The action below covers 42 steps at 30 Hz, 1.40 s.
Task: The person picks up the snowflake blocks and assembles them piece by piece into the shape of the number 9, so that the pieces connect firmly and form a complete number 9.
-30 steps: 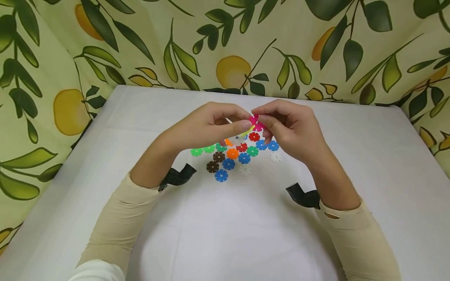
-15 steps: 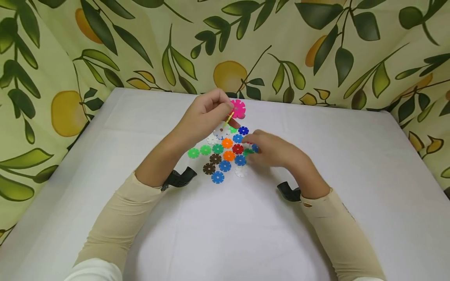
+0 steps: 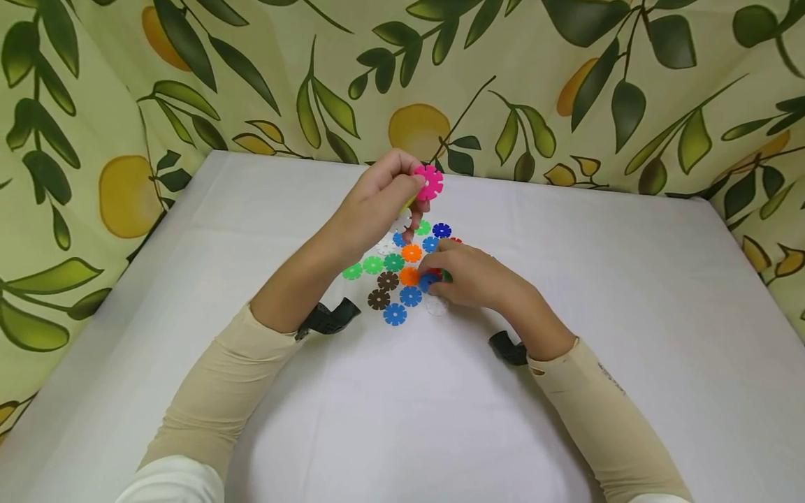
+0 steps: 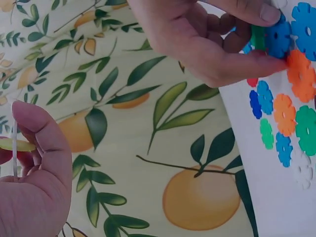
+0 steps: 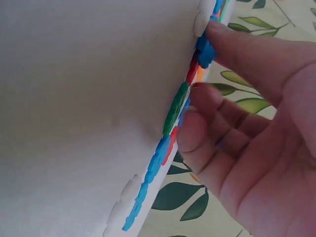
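Observation:
My left hand (image 3: 411, 187) is raised above the far side of the pile and pinches a pink snowflake disc (image 3: 430, 182) joined to a yellow disc (image 4: 11, 144). Several flat snowflake discs (image 3: 394, 272) in blue, orange, green, brown, red and white lie on the white table (image 3: 402, 419). My right hand (image 3: 435, 276) is down on the pile's right side, thumb and forefinger pinching a blue disc (image 4: 278, 36) that lies on the table. The right wrist view shows that blue disc (image 5: 204, 49) at the fingertips, with a green disc (image 5: 175, 109) just below it.
Black wrist straps (image 3: 327, 318) (image 3: 506, 348) hang at both forearms. A cloth printed with leaves and lemons (image 3: 566, 91) walls the table at the back and both sides. Bare white tabletop lies in front of the pile.
My right hand let go of the pink disc, dropped to the pile and slid left onto a blue disc. My left hand lifted the pink and yellow piece up and away.

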Tool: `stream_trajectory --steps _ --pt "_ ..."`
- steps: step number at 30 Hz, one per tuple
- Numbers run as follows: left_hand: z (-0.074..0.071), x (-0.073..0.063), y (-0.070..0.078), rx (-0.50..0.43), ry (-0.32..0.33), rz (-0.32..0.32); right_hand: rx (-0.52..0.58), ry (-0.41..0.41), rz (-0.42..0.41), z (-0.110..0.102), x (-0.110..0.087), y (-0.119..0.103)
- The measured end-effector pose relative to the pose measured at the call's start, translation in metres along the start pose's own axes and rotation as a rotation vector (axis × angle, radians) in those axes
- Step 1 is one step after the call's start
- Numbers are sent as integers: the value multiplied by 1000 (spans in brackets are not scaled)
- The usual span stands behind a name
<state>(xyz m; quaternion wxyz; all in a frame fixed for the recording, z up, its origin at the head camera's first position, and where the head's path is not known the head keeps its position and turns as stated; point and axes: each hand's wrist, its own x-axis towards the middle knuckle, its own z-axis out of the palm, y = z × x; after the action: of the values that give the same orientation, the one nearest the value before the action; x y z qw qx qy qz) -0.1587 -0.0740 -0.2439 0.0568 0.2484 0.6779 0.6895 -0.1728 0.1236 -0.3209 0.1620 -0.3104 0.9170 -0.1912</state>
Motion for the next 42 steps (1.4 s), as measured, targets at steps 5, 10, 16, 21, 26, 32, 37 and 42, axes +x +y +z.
stream_trajectory --steps 5,10,16,21,26,32,37,42 --pt "3 2 0 -37 -1 -29 52 14 -62 -7 -4 3" --pt "6 2 1 -30 1 -26 249 346 -232 -34 -25 -4" --pt "9 1 4 51 -13 -16 281 809 -435 -57 -47 -24" --pt "10 -1 4 80 -37 29 206 886 -460 -59 -49 -34" --pt "9 -4 2 105 -34 52 86 918 -458 -59 -50 -36" --pt "10 -5 0 124 -11 67 -97 953 -466 -55 -51 -38" --pt "14 -5 -1 64 12 92 -119 1052 -472 -48 -46 -42" --pt "20 -6 -6 12 45 104 -102 1136 -476 -39 -39 -45"
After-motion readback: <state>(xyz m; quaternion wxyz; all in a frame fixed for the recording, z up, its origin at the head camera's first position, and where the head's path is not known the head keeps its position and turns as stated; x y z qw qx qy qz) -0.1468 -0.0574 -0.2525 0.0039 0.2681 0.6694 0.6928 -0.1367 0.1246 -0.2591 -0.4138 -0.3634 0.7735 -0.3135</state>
